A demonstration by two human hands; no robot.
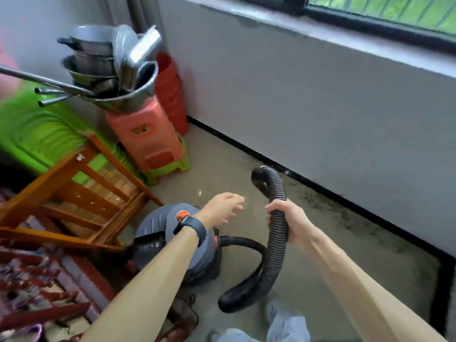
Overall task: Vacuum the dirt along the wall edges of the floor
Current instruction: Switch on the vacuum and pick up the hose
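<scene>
Both bare forearms reach forward from the bottom of the view, the left hand [223, 209] with fingers loosely spread and holding nothing, a dark band [191, 229] round its wrist, while the right hand [288, 223] curls its fingers around the ribbed hose [276, 191].

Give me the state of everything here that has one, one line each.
Hose: curved, open end raised off the floor.
Vacuum cleaner: upright on the floor.
Right hand: grips the hose.
Left hand: open, holding nothing.
Dirt: scattered along the wall edge, not yet vacuumed.
Metal basins: stacked on the orange stool.
</scene>
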